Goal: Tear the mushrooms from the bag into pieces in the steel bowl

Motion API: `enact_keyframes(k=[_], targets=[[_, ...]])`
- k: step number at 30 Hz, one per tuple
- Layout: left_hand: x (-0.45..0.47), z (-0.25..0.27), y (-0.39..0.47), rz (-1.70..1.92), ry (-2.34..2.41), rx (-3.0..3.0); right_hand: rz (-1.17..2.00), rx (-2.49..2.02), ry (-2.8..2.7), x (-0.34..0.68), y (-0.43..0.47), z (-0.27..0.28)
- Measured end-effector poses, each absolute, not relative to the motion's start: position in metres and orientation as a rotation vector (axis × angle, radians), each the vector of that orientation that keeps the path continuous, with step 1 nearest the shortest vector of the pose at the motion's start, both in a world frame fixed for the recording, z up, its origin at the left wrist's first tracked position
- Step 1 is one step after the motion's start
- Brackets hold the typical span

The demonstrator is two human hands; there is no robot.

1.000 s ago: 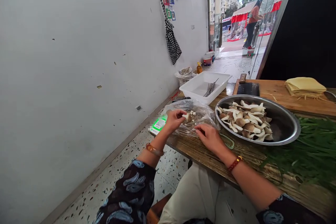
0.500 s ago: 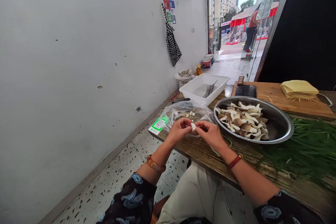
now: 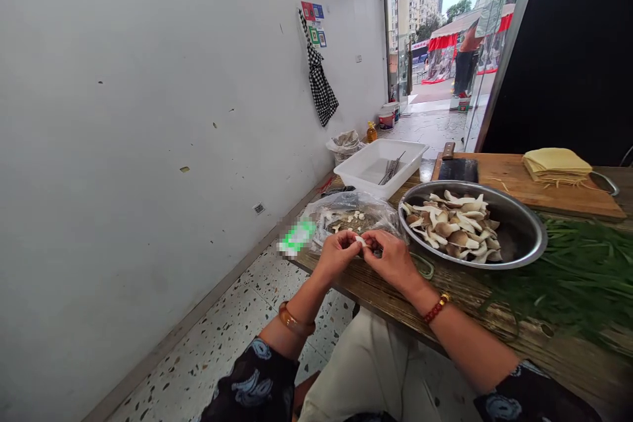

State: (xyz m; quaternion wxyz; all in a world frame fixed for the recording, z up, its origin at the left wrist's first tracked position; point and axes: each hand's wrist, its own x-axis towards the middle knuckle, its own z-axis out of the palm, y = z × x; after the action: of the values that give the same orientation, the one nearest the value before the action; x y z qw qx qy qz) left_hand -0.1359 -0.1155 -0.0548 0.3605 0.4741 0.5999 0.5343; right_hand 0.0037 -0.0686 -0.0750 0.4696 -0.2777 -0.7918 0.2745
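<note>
A small whitish mushroom piece (image 3: 361, 240) is pinched between the fingertips of my left hand (image 3: 337, 256) and my right hand (image 3: 391, 260), mostly covered by them. Both hands meet above the table's near edge. Just beyond them lies a clear plastic bag (image 3: 383, 206) with several small pale bits (image 3: 357, 216) on it. To the right, an oval metal bowl (image 3: 536, 241) holds many torn mushroom pieces (image 3: 451, 229) with white and brown faces. Beside my right wrist a pale green loop (image 3: 426, 268) rests on the wood.
Behind the bag stands a white plastic tray (image 3: 353, 179) with thin skewers (image 3: 390, 170) in it. A cleaver (image 3: 459, 170) and stacked yellow sheets (image 3: 558, 163) lie on a cutting board (image 3: 509, 192). Green leafy stalks (image 3: 578, 270) spread at right. A wall (image 3: 123, 178) borders the left.
My hands have drawn closer together around the mushroom piece, and less of it shows. My right hand has turned inward. The whole view has shifted slightly.
</note>
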Motion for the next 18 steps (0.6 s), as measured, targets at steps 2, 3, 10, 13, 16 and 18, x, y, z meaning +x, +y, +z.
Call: enact_keyframes(k=[2,3,10,13,16,18], targets=[[-0.135,-0.053,-0.117,1.379,1.543,1.215,0.666,-0.699,-1.930,0.003,-0.069,-0.076],[-0.134,-0.052,-0.118,1.384,1.546,1.207,0.663,-0.698,-1.929,0.003,-0.069,-0.076],[-0.123,-0.052,-0.115,1.415,1.535,1.171,0.644,-0.714,-1.933,0.004,-0.069,-0.078],[-0.119,-0.053,-0.113,1.432,1.532,1.162,0.633,-0.745,-1.912,0.003,-0.069,-0.080],[-0.116,-0.054,-0.111,1.448,1.526,1.144,0.652,-0.780,-1.881,0.002,-0.069,-0.081],[-0.116,-0.055,-0.110,1.449,1.514,1.133,0.685,-0.792,-1.866,0.002,-0.069,-0.080]])
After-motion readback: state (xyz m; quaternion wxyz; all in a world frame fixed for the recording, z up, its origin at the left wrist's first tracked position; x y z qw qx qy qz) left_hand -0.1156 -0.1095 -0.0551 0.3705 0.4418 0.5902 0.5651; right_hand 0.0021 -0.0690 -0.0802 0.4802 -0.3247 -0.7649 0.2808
